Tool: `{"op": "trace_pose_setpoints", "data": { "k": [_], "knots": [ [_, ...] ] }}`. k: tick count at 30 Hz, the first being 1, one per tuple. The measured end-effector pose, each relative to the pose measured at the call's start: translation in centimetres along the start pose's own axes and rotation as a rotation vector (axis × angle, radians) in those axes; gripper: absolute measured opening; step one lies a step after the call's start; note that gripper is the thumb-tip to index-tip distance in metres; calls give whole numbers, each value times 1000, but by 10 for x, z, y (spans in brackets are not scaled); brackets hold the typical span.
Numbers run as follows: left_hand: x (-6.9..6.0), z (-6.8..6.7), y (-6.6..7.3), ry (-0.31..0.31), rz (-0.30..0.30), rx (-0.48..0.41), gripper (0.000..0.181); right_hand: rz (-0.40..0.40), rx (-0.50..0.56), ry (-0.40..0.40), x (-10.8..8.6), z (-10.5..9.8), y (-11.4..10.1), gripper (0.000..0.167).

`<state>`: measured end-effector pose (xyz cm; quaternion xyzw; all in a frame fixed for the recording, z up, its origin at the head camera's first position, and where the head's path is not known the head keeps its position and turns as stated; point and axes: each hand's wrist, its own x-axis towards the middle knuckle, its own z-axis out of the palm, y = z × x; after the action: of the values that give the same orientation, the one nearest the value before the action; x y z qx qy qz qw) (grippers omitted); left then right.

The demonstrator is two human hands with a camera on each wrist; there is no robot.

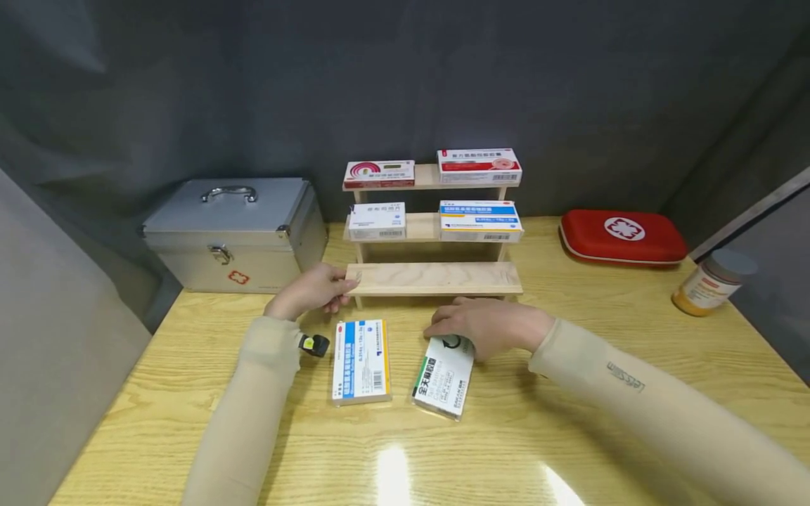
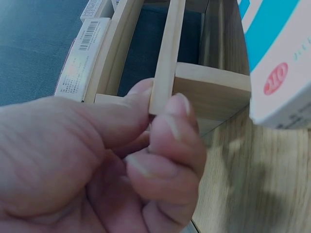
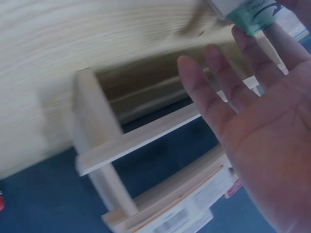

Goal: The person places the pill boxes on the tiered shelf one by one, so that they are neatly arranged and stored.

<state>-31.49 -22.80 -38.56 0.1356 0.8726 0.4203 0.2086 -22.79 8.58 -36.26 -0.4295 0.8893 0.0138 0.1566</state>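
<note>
A wooden three-step rack (image 1: 436, 279) stands mid-table. My left hand (image 1: 318, 287) pinches the left end of its lowest board between thumb and fingers, seen closely in the left wrist view. Below the rack, my right hand (image 1: 484, 325) holds the far end of a green-and-white capsule box (image 1: 445, 379), thumb on one side and fingertips on the other. In the right wrist view the ring and little fingers stretch out beside that box. Between my forearms lies a blue-and-white medicine box (image 1: 361, 362), which neither hand touches.
Medicine boxes stand on the rack's upper steps, such as a red-and-white box (image 1: 479, 166) and a blue-banded box (image 1: 481, 221). To the left is a silver case (image 1: 234, 235). A red zip case (image 1: 622, 237) and a grey-lidded jar (image 1: 714, 282) are at the right.
</note>
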Motion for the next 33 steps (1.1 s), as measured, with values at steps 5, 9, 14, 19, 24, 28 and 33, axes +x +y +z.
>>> {"op": "trace_pose_setpoints", "data": {
  "k": [5, 9, 14, 19, 24, 28, 33],
  "knots": [
    [0, 0, 1, 0, 8, 7, 28, 59, 47, 26, -17, 8, 7, 75],
    [0, 0, 0, 4, 6, 7, 29, 91, 98, 70, -31, 15, 11, 74],
    [0, 0, -1, 6, 8, 10, 29, 115, 144, 154, -51, 20, 14, 70],
    [0, 0, 0, 3, 10, 13, 29, 177, 179, 193, -70, 26, 18, 73],
    [0, 0, 1, -7, 11, 13, 29, 245, 186, 253, -87, 30, 21, 80],
    [-1, -2, 0, -19, 20, 28, 31, 281, 185, 350, -96, 29, 21, 83],
    [-1, -3, -3, -36, 34, 48, 32, 331, 222, 467, -99, 25, 22, 84]
  ]
}}
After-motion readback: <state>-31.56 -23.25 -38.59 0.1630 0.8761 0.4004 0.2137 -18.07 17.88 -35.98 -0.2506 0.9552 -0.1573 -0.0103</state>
